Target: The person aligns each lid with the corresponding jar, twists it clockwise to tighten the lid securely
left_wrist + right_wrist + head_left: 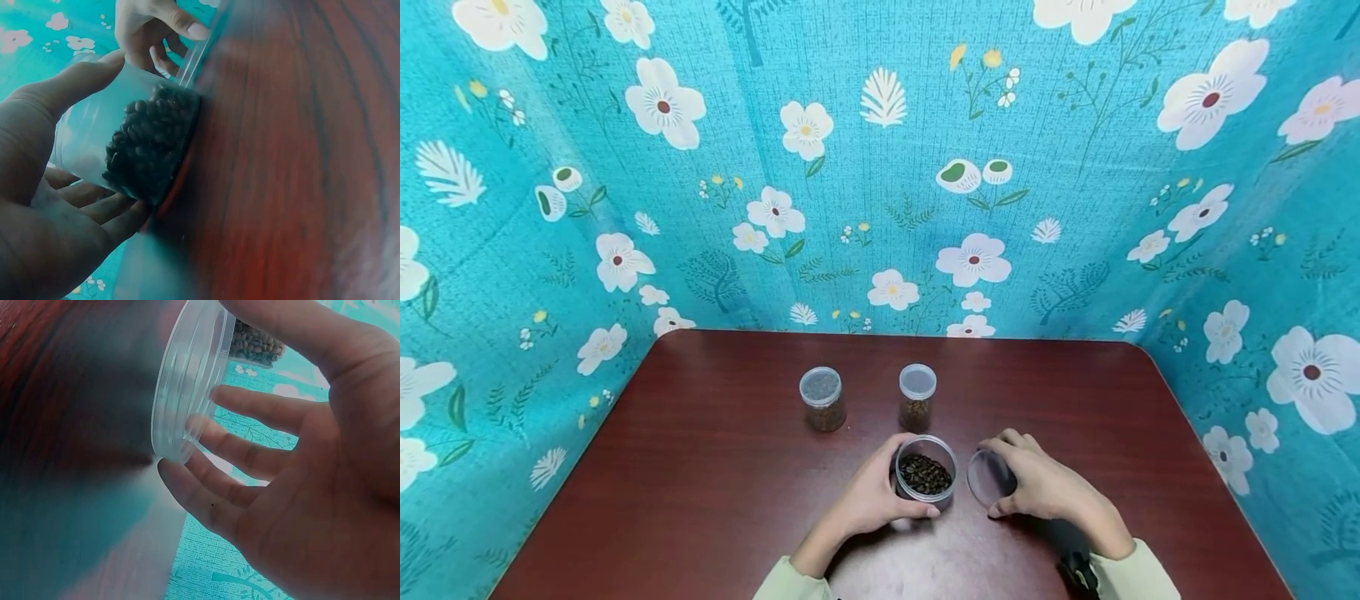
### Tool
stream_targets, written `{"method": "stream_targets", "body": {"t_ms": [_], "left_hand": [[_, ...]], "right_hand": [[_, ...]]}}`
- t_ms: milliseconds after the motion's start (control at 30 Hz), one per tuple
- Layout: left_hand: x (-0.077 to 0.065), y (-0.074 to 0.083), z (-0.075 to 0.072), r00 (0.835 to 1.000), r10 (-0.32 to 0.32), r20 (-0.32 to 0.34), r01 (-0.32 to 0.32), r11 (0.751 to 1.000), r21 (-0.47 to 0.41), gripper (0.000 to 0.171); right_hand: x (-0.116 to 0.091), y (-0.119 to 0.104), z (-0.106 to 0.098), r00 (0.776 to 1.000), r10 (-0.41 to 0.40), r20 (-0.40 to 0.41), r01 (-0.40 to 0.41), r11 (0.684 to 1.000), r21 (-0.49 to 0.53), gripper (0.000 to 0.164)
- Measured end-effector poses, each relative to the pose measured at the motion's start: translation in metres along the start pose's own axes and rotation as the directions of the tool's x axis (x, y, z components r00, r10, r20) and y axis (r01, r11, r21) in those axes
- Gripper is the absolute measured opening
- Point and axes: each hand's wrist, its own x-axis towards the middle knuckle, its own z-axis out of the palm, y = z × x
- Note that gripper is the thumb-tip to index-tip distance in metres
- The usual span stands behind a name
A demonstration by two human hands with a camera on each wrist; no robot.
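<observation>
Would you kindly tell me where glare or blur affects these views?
Head view: pale glare on the table near the bottom edge; left wrist: table grain soft beside the beans; right wrist: table blurred beside the lid, with a teal reflection at lower left.

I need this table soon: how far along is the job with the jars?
Done: the far left jar and far right jar are capped; dark beans lie in the near jar.
In hand: the left hand grips that uncovered jar, the right hand holds a clear lid beside it.
Remaining: perhaps fitting that lid, if closing is the aim.
</observation>
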Motion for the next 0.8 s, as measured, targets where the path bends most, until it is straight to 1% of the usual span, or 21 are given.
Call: {"method": "stream_targets", "body": {"t_ms": [67,167,300,433,533,633,733,800], "left_hand": [[0.0,-0.001,-0.002,1.0,0.002,0.006,-0.002,1.0,0.001,0.091],[0.001,-0.003,-0.004,1.0,0.009,0.015,-0.009,1.0,-0.021,0.091],[0.002,-0.004,-0.006,1.0,0.009,0.029,-0.008,0.999,-0.039,0.091],[0.002,-0.006,-0.007,0.999,0.009,0.037,-0.008,1.0,-0.027,0.091],[0.002,-0.007,-0.008,0.999,0.011,0.039,-0.011,1.0,-0.016,0.091],[0.001,-0.007,-0.008,0.999,0.012,0.049,-0.01,1.0,-0.028,0.091],[0.0,-0.007,-0.007,0.998,0.02,0.061,-0.017,0.998,-0.054,0.09],[0.0,-0.007,-0.007,0.998,0.024,0.065,-0.02,0.998,-0.06,0.09]], "right_hand": [[0.001,0.0,0.001,1.0,0.009,0.003,-0.009,1.0,-0.001,0.087],[0.001,-0.002,0.002,1.0,0.024,0.006,-0.024,1.0,0.003,0.087],[0.002,-0.002,0.004,1.0,0.028,-0.002,-0.028,1.0,-0.004,0.087],[0.002,-0.003,0.004,1.0,0.021,-0.016,-0.021,1.0,-0.014,0.087],[0.001,-0.004,0.003,1.0,0.014,-0.017,-0.014,1.0,-0.012,0.093],[-0.003,-0.003,0.0,1.0,0.015,-0.017,-0.015,1.0,0.004,0.104],[-0.007,0.001,-0.003,0.999,0.035,-0.007,-0.035,0.999,0.008,0.114],[-0.008,0.004,-0.005,0.998,0.054,0.011,-0.055,0.998,0.011,0.117]]}}
